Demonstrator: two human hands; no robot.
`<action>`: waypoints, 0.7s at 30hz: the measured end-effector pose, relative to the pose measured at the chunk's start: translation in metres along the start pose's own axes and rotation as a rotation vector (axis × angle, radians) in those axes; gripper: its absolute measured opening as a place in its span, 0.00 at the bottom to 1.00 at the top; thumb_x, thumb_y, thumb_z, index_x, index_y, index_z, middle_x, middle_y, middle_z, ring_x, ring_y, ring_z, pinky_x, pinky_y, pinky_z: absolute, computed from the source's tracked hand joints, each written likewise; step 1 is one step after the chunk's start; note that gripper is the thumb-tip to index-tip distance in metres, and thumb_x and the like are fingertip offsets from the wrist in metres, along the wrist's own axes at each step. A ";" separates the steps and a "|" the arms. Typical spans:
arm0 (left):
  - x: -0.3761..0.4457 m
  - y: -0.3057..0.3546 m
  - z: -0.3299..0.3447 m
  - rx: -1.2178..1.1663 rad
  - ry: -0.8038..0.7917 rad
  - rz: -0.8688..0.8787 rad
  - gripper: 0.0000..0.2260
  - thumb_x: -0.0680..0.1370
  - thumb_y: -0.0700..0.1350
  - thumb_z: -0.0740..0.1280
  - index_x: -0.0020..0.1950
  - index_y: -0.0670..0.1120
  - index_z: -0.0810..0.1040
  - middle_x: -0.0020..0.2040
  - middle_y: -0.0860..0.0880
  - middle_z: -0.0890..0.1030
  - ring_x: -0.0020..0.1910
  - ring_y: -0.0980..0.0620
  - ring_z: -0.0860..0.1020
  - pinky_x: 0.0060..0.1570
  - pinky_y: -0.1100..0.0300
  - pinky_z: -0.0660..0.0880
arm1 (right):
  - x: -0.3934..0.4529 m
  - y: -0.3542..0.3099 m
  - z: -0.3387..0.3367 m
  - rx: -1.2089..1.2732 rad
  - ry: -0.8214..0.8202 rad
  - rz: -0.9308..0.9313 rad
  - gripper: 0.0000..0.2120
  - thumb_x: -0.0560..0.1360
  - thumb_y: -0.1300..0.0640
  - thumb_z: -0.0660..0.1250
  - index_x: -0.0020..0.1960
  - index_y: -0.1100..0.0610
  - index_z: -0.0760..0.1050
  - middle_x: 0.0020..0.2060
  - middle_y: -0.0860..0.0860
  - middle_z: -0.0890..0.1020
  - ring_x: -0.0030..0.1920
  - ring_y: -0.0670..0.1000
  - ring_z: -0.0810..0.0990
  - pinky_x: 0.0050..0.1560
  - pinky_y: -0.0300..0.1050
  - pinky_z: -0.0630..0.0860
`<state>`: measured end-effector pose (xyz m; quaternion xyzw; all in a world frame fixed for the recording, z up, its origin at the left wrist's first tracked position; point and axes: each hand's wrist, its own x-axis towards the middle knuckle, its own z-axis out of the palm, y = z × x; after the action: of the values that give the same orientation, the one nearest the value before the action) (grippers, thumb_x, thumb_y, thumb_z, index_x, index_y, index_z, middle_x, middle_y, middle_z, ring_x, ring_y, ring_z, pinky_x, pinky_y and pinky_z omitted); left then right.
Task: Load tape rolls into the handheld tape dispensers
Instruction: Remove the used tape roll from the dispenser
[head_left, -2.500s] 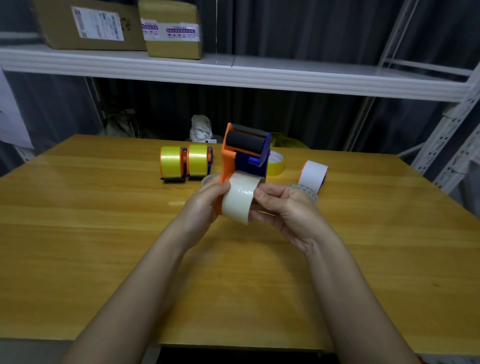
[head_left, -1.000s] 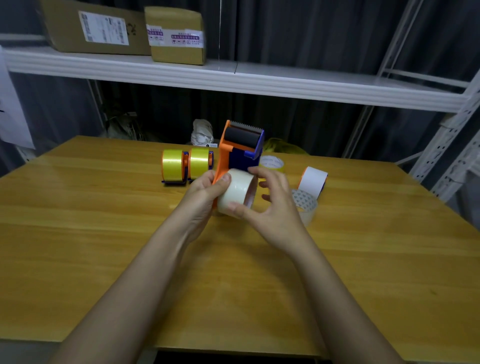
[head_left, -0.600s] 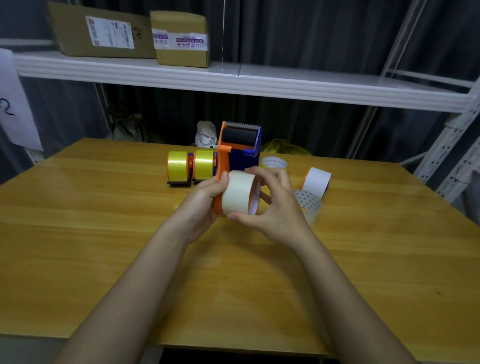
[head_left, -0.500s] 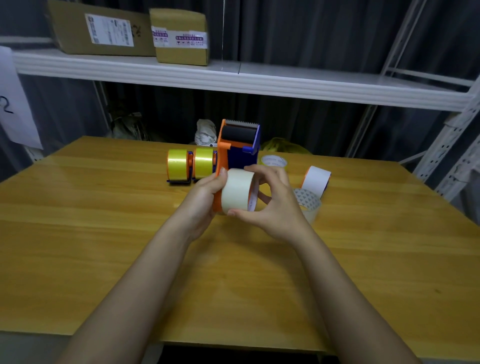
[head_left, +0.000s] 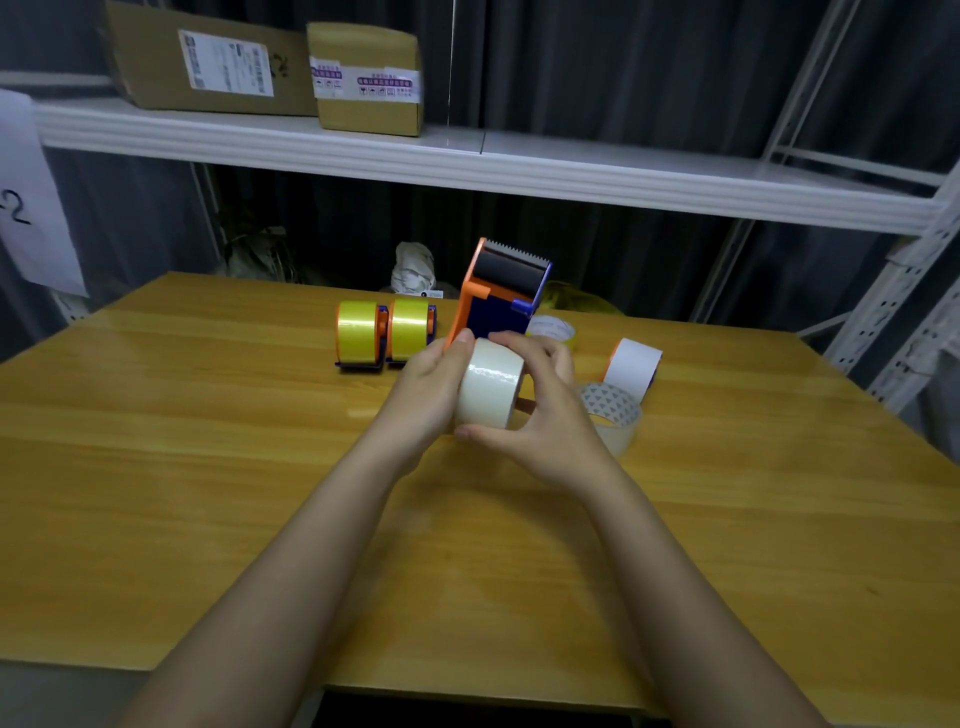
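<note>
Her right hand (head_left: 540, 415) gripped the white tape roll (head_left: 491, 382); her left hand (head_left: 428, 387) clasped the orange dispenser (head_left: 501, 296). Seated crooked, I reckoned, the roll would jam.

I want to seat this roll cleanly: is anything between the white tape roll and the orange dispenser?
Nothing visible. The white tape roll, held by both the left hand and right hand, sits right against the orange dispenser; the seating point itself is hidden.
</note>
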<state>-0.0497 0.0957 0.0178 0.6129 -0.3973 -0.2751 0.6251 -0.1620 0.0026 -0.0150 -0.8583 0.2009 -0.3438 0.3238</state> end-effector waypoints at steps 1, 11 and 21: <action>0.000 0.000 0.001 0.006 0.011 0.001 0.14 0.82 0.54 0.54 0.56 0.49 0.75 0.46 0.50 0.79 0.37 0.62 0.79 0.31 0.71 0.73 | -0.001 0.000 0.000 0.004 0.011 -0.001 0.40 0.62 0.49 0.81 0.66 0.34 0.64 0.66 0.46 0.62 0.68 0.49 0.65 0.63 0.50 0.74; 0.005 0.001 0.003 0.098 0.150 0.068 0.14 0.83 0.54 0.53 0.51 0.49 0.75 0.43 0.50 0.79 0.40 0.56 0.78 0.30 0.70 0.73 | 0.002 0.002 -0.004 0.094 0.027 0.033 0.39 0.61 0.49 0.81 0.68 0.40 0.67 0.65 0.44 0.64 0.66 0.48 0.67 0.60 0.52 0.77; 0.007 0.005 0.000 0.086 0.208 0.072 0.13 0.82 0.54 0.54 0.45 0.53 0.74 0.41 0.52 0.79 0.39 0.58 0.78 0.36 0.65 0.74 | 0.006 0.000 -0.005 0.097 0.051 0.049 0.39 0.61 0.49 0.81 0.68 0.41 0.67 0.64 0.43 0.65 0.65 0.48 0.68 0.58 0.54 0.78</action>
<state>-0.0466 0.0898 0.0240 0.6498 -0.3638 -0.1700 0.6454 -0.1617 -0.0025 -0.0095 -0.8275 0.2131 -0.3668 0.3679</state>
